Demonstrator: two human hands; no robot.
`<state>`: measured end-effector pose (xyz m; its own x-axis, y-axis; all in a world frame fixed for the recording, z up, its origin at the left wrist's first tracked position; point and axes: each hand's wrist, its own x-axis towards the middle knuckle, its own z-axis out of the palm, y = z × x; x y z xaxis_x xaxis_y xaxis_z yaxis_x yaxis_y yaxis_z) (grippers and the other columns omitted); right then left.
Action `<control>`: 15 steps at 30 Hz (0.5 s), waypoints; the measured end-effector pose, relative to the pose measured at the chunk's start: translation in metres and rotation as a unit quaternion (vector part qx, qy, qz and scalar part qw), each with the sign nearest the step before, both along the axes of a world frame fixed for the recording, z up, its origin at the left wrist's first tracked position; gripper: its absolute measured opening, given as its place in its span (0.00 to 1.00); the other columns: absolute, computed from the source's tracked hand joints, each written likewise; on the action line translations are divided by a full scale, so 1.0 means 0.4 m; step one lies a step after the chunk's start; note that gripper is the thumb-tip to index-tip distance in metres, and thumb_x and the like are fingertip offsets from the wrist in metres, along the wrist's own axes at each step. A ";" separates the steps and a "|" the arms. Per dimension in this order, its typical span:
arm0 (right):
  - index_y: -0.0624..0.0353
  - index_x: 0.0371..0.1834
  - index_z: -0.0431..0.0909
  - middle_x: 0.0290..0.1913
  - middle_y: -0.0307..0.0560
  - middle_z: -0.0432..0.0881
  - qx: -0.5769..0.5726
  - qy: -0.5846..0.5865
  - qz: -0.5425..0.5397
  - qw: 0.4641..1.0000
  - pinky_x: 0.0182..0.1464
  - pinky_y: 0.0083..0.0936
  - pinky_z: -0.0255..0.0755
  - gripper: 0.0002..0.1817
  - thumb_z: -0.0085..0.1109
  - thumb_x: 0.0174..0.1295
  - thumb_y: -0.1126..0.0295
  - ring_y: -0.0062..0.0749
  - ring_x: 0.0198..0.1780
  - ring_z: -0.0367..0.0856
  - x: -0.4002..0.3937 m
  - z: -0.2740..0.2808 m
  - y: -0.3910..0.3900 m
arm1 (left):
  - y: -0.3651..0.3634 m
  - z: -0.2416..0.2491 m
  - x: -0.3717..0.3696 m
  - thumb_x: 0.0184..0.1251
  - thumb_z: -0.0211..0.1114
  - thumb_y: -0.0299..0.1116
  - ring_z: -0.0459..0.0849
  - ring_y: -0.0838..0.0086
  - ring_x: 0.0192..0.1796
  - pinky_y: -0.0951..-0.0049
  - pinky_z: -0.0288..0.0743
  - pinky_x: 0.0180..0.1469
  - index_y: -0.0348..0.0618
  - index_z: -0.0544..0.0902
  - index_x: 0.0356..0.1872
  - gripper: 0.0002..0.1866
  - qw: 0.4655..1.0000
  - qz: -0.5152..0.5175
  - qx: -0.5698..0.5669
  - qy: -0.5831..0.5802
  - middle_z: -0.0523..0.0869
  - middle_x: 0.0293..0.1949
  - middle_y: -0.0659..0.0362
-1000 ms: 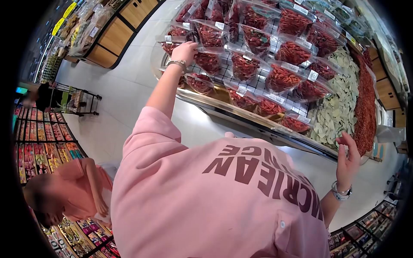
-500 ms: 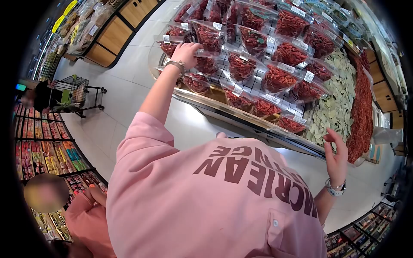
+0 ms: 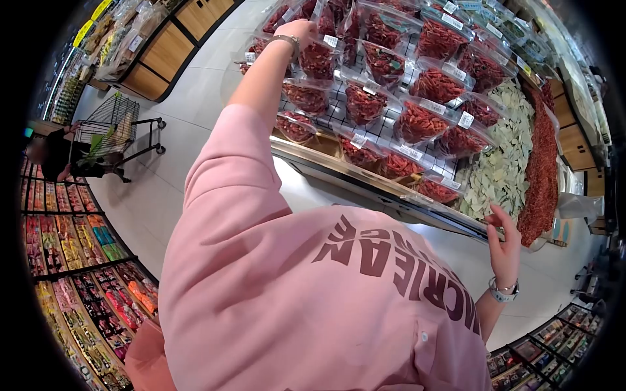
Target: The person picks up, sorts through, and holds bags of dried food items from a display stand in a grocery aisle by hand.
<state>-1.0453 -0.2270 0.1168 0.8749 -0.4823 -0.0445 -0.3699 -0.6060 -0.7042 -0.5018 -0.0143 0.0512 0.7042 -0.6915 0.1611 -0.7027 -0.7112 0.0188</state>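
My left hand (image 3: 297, 31) reaches over the back left of the display, among clear bags of dried red chillies. It touches or nearly touches the top of a chilli bag (image 3: 317, 60); its fingertips are mostly hidden, so a grip cannot be made out. Below the wrist lies another chilli bag (image 3: 306, 98), with a smaller one (image 3: 296, 127) at the front edge. My right hand (image 3: 505, 246), a watch on its wrist, hangs in front of the display near the loose dried leaves (image 3: 501, 156). Its fingers are apart and hold nothing.
Loose red chillies (image 3: 542, 169) lie beyond the leaves, inside the display's front edge (image 3: 385, 191). At the left, a person in dark clothes (image 3: 55, 153) stands by a shopping cart (image 3: 107, 127). A coral-coloured sleeve (image 3: 149, 355) shows close by at lower left. Packaged goods fill shelves (image 3: 72, 260).
My left hand has moved farther over the display, from the nearer bags to those behind. My right hand has shifted slightly down. The coral-clad person has moved mostly out of view; the cart has turned.
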 end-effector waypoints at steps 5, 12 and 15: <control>0.65 0.54 0.71 0.41 0.47 0.79 -0.011 -0.013 -0.029 0.999 0.50 0.22 0.68 0.19 0.50 0.57 0.80 0.27 0.43 0.77 -0.009 -0.005 0.018 | -0.012 -0.003 0.007 0.52 0.62 0.31 0.82 0.61 0.41 0.65 0.75 0.45 0.52 0.84 0.32 0.06 0.997 0.047 -0.004 0.056 0.84 0.36 0.56; 0.63 0.55 0.70 0.42 0.45 0.79 -0.001 0.001 -0.032 1.000 0.51 0.23 0.67 0.19 0.50 0.58 0.79 0.27 0.45 0.76 0.005 -0.015 0.038 | -0.013 -0.044 0.019 0.50 0.62 0.32 0.82 0.60 0.39 0.64 0.75 0.43 0.49 0.83 0.30 0.05 0.998 0.023 -0.063 0.013 0.83 0.34 0.55; 0.63 0.55 0.70 0.41 0.45 0.79 0.003 0.001 -0.034 0.999 0.51 0.23 0.67 0.19 0.50 0.58 0.79 0.26 0.45 0.76 0.015 -0.018 0.045 | -0.011 -0.049 0.017 0.50 0.61 0.32 0.81 0.60 0.39 0.63 0.74 0.41 0.47 0.82 0.26 0.04 0.997 0.011 -0.081 -0.004 0.82 0.32 0.57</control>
<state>-1.0394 -0.2089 0.1096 0.8404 -0.5397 -0.0496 -0.4116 -0.5761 -0.7062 -0.4949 -0.0186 0.0316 0.7175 -0.6396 0.2759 -0.6870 -0.7151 0.1288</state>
